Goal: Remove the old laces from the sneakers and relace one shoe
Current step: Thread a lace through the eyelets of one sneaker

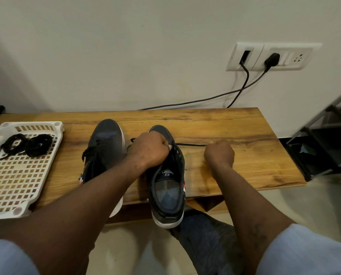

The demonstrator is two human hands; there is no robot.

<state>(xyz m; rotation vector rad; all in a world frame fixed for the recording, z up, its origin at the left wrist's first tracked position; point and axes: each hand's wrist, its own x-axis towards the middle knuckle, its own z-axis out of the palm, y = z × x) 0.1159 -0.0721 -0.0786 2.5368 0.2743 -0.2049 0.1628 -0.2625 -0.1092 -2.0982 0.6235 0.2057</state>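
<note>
Two hands are working one sneaker [166, 181] overhanging the bench [245, 128]: your left hand [148, 149] is gripping its front while your right hand [219, 154] is fisting the lace [191, 144] taut sideways, so a hard tug is risking dragging it off.

A wooden table [235, 124] carries left sneaker [108, 135], right sneaker [167, 187] and white tray [32, 123].
</note>
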